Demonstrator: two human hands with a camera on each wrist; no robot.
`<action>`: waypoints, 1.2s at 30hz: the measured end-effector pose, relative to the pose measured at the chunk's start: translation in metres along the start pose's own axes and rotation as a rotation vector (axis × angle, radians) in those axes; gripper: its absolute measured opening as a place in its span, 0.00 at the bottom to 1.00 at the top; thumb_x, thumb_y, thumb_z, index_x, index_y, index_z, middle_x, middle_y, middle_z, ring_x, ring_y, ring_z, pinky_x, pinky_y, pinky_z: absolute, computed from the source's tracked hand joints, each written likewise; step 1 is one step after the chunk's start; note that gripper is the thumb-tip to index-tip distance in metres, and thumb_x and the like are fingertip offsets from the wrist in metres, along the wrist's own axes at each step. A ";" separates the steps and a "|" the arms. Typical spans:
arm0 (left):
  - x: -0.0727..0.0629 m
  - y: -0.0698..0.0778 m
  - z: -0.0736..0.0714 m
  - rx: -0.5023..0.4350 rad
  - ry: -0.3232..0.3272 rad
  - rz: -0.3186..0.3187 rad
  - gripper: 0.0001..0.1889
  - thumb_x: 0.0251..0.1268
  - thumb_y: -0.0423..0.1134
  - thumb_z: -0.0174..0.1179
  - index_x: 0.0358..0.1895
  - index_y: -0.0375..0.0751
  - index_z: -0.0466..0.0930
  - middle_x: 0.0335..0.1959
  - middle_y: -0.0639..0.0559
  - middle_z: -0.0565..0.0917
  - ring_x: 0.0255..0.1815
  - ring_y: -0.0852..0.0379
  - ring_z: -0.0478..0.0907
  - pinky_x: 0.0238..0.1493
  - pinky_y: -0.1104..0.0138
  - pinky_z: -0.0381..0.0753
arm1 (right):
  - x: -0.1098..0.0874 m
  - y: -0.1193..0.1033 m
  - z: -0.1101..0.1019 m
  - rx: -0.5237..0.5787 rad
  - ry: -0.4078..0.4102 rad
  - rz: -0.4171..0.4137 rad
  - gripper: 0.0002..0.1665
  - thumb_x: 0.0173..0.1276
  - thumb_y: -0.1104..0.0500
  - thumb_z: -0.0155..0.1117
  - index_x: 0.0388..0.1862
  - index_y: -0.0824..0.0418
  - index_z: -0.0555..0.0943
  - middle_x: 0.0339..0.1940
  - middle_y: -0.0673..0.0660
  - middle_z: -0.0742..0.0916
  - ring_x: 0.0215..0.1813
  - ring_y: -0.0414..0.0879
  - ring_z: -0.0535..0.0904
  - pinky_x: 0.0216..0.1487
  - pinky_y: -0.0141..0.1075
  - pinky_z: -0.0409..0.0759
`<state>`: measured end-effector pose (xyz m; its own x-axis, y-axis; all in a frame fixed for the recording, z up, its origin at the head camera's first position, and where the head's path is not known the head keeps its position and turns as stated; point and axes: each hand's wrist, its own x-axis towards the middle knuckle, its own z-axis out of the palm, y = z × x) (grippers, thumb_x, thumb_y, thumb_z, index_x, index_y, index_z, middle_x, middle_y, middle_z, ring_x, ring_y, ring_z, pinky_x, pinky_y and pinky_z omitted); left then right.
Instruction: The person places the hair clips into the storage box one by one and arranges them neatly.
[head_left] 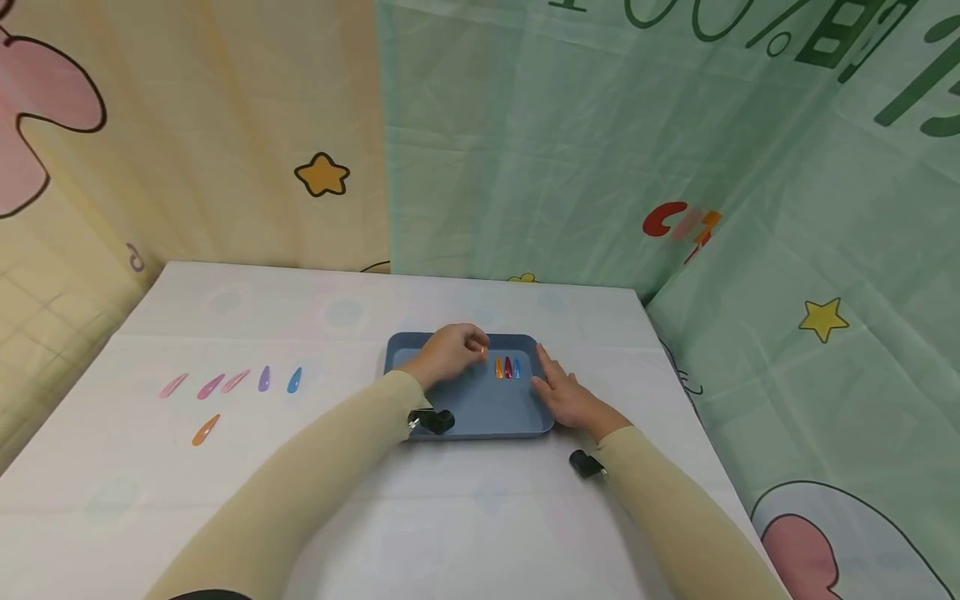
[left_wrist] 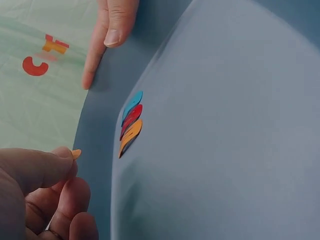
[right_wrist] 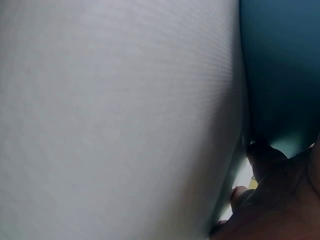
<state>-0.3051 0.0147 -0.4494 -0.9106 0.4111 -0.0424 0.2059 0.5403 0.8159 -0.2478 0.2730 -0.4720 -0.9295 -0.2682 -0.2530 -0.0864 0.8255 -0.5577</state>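
A blue-grey tray lies on the white table. My left hand is over its far part, thumb and forefinger pinching a small orange hair clip, mostly hidden by the fingertips. To the right of that hand, an orange hair clip, a red hair clip and a blue hair clip lie side by side in the tray. My right hand rests along the tray's right rim with fingers extended; in the right wrist view its fingers touch the tray's side.
Left of the tray, several teardrop hair clips lie on the table: pink ones, a purple one, a blue one and, nearer, an orange one. Printed curtains hang behind the table and at its sides.
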 end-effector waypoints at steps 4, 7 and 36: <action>0.002 0.000 0.004 0.010 -0.008 -0.006 0.13 0.75 0.36 0.64 0.59 0.40 0.85 0.44 0.50 0.88 0.45 0.54 0.83 0.47 0.62 0.82 | 0.000 0.000 0.001 -0.002 0.002 0.002 0.42 0.90 0.48 0.37 0.88 0.57 0.31 0.89 0.64 0.45 0.88 0.66 0.37 0.84 0.66 0.31; 0.004 -0.001 0.007 0.019 -0.018 -0.013 0.13 0.76 0.36 0.64 0.59 0.40 0.85 0.44 0.50 0.87 0.45 0.54 0.82 0.49 0.60 0.82 | 0.000 0.000 0.001 -0.002 0.002 0.005 0.42 0.90 0.48 0.37 0.88 0.56 0.31 0.89 0.63 0.46 0.88 0.66 0.37 0.84 0.65 0.31; 0.016 -0.010 0.026 0.178 -0.039 -0.038 0.12 0.72 0.41 0.68 0.55 0.44 0.88 0.41 0.53 0.87 0.41 0.57 0.81 0.49 0.61 0.81 | 0.000 0.000 -0.001 -0.002 -0.012 0.010 0.43 0.89 0.47 0.37 0.88 0.55 0.29 0.90 0.62 0.45 0.89 0.65 0.36 0.84 0.65 0.31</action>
<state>-0.3125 0.0348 -0.4727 -0.9050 0.4144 -0.0962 0.2351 0.6755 0.6989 -0.2485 0.2738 -0.4712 -0.9260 -0.2658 -0.2681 -0.0780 0.8294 -0.5531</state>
